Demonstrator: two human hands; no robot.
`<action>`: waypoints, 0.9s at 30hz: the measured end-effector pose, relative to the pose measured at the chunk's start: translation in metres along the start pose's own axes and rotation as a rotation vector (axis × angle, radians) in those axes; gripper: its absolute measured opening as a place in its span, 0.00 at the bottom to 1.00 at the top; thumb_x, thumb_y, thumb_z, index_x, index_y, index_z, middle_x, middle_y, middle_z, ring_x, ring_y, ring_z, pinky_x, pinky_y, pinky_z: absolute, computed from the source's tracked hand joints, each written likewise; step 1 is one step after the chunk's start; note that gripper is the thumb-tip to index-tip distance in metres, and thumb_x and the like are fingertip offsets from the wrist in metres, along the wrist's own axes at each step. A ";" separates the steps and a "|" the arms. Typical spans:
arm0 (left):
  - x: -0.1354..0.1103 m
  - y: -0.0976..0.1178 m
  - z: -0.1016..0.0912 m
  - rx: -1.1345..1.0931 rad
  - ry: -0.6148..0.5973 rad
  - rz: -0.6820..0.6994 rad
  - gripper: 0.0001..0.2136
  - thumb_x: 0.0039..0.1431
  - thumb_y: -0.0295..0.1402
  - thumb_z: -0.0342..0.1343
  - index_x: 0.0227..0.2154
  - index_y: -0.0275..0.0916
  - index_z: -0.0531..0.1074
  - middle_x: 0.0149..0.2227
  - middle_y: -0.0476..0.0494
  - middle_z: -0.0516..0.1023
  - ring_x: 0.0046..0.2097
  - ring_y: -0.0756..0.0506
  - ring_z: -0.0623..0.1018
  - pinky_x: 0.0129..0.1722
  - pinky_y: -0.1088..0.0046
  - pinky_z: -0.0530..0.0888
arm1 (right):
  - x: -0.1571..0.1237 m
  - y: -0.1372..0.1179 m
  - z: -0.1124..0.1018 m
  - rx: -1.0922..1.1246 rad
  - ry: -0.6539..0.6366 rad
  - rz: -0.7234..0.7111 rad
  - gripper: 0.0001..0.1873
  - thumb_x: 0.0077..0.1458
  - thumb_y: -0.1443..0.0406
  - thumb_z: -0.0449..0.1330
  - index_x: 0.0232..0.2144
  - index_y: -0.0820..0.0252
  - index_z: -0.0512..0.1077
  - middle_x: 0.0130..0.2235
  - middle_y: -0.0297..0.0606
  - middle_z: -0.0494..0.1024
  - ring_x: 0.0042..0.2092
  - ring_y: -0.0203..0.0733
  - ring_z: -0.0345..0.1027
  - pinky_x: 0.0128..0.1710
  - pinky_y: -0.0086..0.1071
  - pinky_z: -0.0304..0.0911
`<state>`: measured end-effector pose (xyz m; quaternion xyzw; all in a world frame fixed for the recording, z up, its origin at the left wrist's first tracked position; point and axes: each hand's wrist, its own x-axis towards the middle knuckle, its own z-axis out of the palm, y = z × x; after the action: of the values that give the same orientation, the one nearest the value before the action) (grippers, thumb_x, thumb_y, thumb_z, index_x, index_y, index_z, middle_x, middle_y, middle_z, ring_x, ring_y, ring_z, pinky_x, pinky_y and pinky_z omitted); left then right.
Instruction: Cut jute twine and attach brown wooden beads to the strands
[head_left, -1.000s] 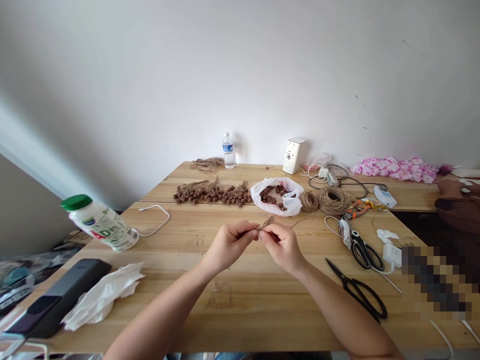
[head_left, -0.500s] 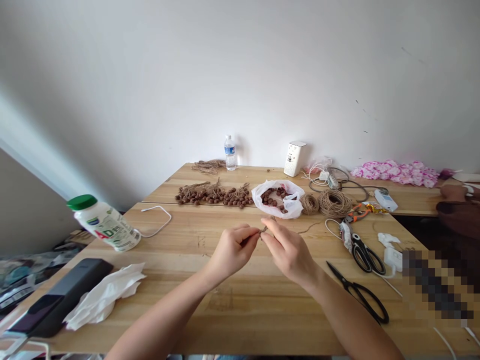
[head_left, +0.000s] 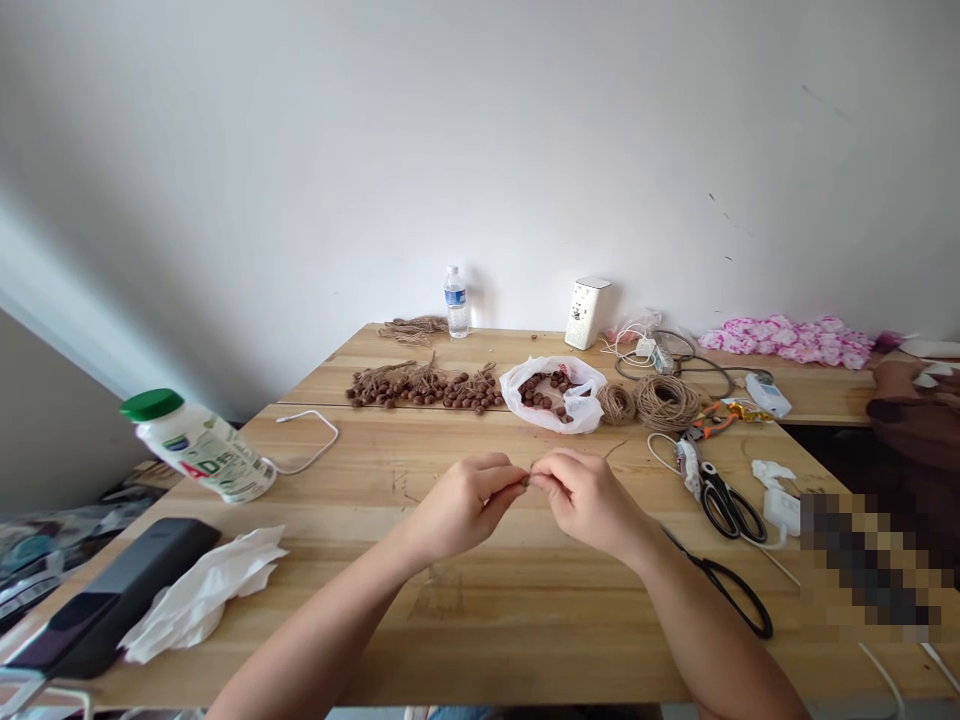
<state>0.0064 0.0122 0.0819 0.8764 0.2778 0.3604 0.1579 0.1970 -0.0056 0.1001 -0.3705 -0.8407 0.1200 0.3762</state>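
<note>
Both my hands meet over the middle of the wooden table [head_left: 465, 630]. My left hand [head_left: 461, 505] and my right hand [head_left: 589, 500] are closed, pinching a short piece of brown jute twine [head_left: 529, 477] between their fingertips. Most of the twine is hidden by my fingers; a thin strand trails off to the right. Behind my hands lie a row of brown beads tied on twine [head_left: 424, 388] and a white plastic bag of loose brown beads [head_left: 553, 392]. Two twine coils [head_left: 652, 401] sit to the right of the bag.
Black scissors [head_left: 731, 592] lie by my right forearm, and another pair [head_left: 724, 500] farther back. At the left are a green-capped bottle [head_left: 196, 446], a crumpled tissue [head_left: 202, 592] and a black device [head_left: 112, 597]. A water bottle [head_left: 454, 301], white box [head_left: 587, 312] and pink cloth [head_left: 787, 338] line the far edge.
The frayed twine end that stood up between my fingers a second ago is now tucked in. My right hand has closed over it and dropped slightly lower.
</note>
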 end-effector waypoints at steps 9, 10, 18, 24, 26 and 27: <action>-0.003 -0.006 0.011 0.410 0.189 0.388 0.07 0.60 0.24 0.49 0.40 0.32 0.70 0.24 0.46 0.70 0.25 0.49 0.68 0.22 0.72 0.63 | -0.003 0.013 -0.001 0.611 -0.222 0.524 0.13 0.57 0.57 0.56 0.27 0.62 0.68 0.21 0.33 0.74 0.20 0.35 0.68 0.18 0.26 0.63; -0.003 -0.006 0.011 0.447 0.208 0.435 0.06 0.60 0.23 0.51 0.39 0.32 0.70 0.23 0.47 0.70 0.24 0.49 0.67 0.21 0.72 0.61 | -0.002 0.014 -0.002 0.705 -0.268 0.579 0.15 0.55 0.56 0.58 0.26 0.62 0.68 0.22 0.33 0.74 0.20 0.34 0.68 0.16 0.25 0.63; -0.001 -0.003 0.008 0.596 0.233 0.560 0.06 0.58 0.22 0.53 0.38 0.33 0.68 0.22 0.50 0.68 0.22 0.50 0.65 0.20 0.71 0.60 | 0.008 0.023 -0.010 1.091 -0.559 0.706 0.18 0.50 0.55 0.62 0.23 0.66 0.70 0.21 0.34 0.75 0.15 0.29 0.65 0.10 0.19 0.55; -0.001 -0.005 0.013 0.450 0.267 0.565 0.12 0.59 0.21 0.51 0.45 0.33 0.66 0.24 0.49 0.71 0.23 0.50 0.69 0.20 0.74 0.65 | 0.007 0.037 -0.003 1.144 -0.664 0.717 0.22 0.48 0.51 0.64 0.23 0.67 0.68 0.20 0.35 0.75 0.13 0.30 0.64 0.06 0.19 0.50; -0.002 -0.008 0.015 0.409 0.277 0.552 0.14 0.58 0.21 0.52 0.47 0.31 0.65 0.25 0.48 0.72 0.24 0.49 0.71 0.21 0.74 0.67 | 0.007 0.042 0.000 1.141 -0.677 0.708 0.25 0.48 0.49 0.63 0.21 0.68 0.67 0.19 0.35 0.74 0.13 0.30 0.63 0.05 0.18 0.45; -0.002 -0.009 0.016 0.382 0.277 0.546 0.15 0.58 0.21 0.52 0.48 0.31 0.65 0.25 0.47 0.72 0.25 0.49 0.71 0.22 0.74 0.68 | 0.006 0.045 0.002 1.148 -0.691 0.703 0.25 0.48 0.49 0.63 0.21 0.68 0.67 0.18 0.35 0.73 0.12 0.29 0.62 0.05 0.18 0.44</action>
<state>0.0136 0.0165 0.0655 0.8748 0.1147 0.4462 -0.1499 0.2167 0.0300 0.0807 -0.3040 -0.5488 0.7611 0.1647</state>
